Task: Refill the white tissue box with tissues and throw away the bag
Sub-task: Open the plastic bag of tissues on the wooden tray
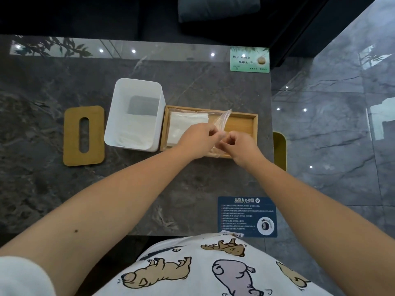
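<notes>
I see a dark marble table (53, 189) beside a glossy grey tiled floor (342, 124). On the table the white tissue box (119, 116) stands open with a few tissues at its bottom, its wooden lid (73, 150) lying flat to its left. Just right of the box, a wooden tray (241, 122) holds the tissues (183, 122) in a clear bag (224, 118), long axis running away from me. My left hand (198, 139) and right hand (243, 146) are both closed, pinching the bag's near end.
</notes>
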Demonstrator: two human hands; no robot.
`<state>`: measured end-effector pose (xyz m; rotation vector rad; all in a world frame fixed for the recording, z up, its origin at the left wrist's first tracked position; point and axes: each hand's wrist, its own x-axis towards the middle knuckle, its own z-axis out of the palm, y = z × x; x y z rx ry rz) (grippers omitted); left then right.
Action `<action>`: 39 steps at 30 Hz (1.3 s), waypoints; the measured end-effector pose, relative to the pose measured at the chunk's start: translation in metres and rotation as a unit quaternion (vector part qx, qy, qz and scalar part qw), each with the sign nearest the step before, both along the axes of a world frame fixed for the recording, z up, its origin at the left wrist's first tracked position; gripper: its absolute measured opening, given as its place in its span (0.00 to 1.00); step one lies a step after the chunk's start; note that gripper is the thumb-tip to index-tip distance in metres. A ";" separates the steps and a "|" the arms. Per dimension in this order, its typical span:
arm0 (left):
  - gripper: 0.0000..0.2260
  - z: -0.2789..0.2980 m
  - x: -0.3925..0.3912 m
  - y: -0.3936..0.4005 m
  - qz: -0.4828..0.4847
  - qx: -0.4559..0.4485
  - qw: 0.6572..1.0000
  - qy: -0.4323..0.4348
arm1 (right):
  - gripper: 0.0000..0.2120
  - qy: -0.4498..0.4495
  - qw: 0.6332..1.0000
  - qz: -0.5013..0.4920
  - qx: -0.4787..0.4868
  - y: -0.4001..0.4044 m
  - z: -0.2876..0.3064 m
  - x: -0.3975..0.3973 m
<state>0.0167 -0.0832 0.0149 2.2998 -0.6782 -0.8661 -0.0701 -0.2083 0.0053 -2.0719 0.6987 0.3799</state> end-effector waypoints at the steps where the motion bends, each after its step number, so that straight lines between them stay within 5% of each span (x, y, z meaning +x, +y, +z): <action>1: 0.10 0.000 0.001 -0.002 0.001 -0.002 1.000 0.019 | 0.09 0.000 1.000 0.016 -0.013 0.000 0.000 0.000; 6: 0.07 -0.004 0.007 0.003 0.063 -0.018 0.991 0.113 | 0.09 -0.011 0.999 0.036 0.023 -0.005 0.001 -0.005; 9: 0.07 -0.005 0.008 0.008 0.106 -0.017 0.984 0.142 | 0.11 0.008 0.990 -0.062 0.123 -0.012 0.002 -0.008; 14: 0.07 -0.009 0.008 0.020 0.156 -0.020 0.977 0.145 | 0.11 0.071 0.957 -0.257 0.116 -0.023 -0.002 -0.006; 19: 0.08 -0.015 -0.001 0.024 0.161 -0.019 0.974 0.161 | 0.06 0.039 0.991 -0.124 -0.030 -0.020 -0.005 -0.003; 25: 0.08 -0.015 0.001 0.026 0.148 -0.032 0.974 0.167 | 0.03 -0.201 0.969 0.032 -0.141 0.001 0.013 0.002; 28: 0.08 -0.015 0.000 0.027 0.139 -0.034 0.977 0.156 | 0.09 -0.101 0.985 0.076 -0.119 0.008 0.007 0.012; 30: 0.08 -0.014 -0.002 0.027 0.130 -0.032 0.980 0.145 | 0.10 0.025 1.000 0.012 0.007 0.006 0.000 0.021; 33: 0.08 -0.010 -0.005 0.026 0.094 -0.036 0.988 0.116 | 0.08 0.096 0.965 -0.131 0.207 0.000 -0.002 0.034; 39: 0.08 -0.003 -0.005 0.034 0.050 -0.071 0.992 0.090 | 0.08 0.081 0.968 -0.153 0.182 -0.005 -0.006 0.039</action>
